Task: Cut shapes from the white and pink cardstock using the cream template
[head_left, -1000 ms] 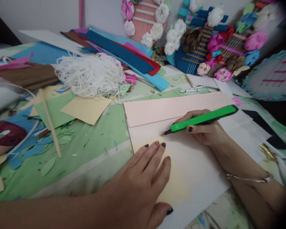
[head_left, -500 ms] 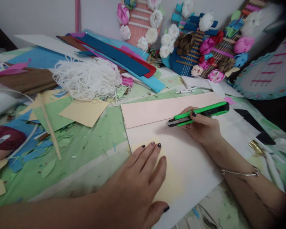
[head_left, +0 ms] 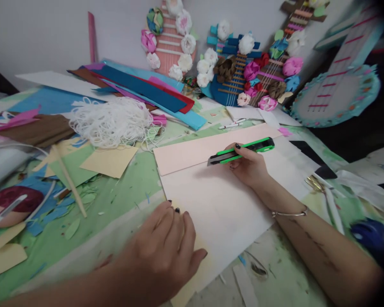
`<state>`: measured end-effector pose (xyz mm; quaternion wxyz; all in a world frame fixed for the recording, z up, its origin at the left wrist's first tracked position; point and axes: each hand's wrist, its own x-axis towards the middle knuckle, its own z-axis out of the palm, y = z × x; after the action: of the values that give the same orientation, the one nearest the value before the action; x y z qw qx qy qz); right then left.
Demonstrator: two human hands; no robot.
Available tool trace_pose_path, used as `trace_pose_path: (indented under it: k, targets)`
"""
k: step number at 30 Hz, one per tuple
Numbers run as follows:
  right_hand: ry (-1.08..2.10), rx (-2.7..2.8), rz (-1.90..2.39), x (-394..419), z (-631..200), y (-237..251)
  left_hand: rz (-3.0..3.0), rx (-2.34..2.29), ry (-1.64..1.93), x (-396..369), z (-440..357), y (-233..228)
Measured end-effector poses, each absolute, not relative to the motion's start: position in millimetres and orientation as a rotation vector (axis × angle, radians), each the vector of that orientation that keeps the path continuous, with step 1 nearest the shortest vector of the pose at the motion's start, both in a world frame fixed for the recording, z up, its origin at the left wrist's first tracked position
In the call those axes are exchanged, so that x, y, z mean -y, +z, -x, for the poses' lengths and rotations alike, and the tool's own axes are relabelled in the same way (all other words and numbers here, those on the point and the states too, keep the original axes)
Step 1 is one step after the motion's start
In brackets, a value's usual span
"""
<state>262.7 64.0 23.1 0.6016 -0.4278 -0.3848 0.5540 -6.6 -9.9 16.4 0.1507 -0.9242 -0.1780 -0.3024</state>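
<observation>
Your left hand (head_left: 166,251) lies half-curled over smooth cream paper (head_left: 194,282); whether it grips is unclear. Your right hand (head_left: 251,167) clasps a slim green plastic cutter (head_left: 259,146) above the flat white sheet (head_left: 217,213) and long pink strip (head_left: 182,154). Beyond: looping white string (head_left: 115,123).

The table (head_left: 132,187) has a green, stained cover (head_left: 109,200). On it, at the left, there lie blue scraps (head_left: 35,229), a green leaf-shaped piece (head_left: 72,229) and brown paper (head_left: 40,130). Beside the brown paper is a heap of white string (head_left: 112,121); in the middle, one white sheet (head_left: 208,204) lies flat.
</observation>
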Motion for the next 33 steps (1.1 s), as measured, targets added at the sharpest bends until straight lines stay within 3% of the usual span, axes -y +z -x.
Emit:
trace_pose_path:
  k: [12, 17, 24, 33]
  targets:
    - [1.297, 0.760, 0.950, -70.5, -266.0, 15.9, 2.534, 0.780, -0.523, 16.6, 70.7, 3.9]
    - [1.306, 0.780, 0.924, -70.3, -265.8, 16.3, 2.535, 1.054, -0.462, 19.2, 56.5, 16.9]
    - [1.308, 0.811, 0.883, -69.9, -265.2, 18.6, 2.953, 0.736, -0.509, 47.2, 2.3, 21.1]
    - [1.348, 0.774, 0.855, -73.0, -263.3, 20.8, 2.968, 0.597, -0.475, 35.7, 5.9, 21.3]
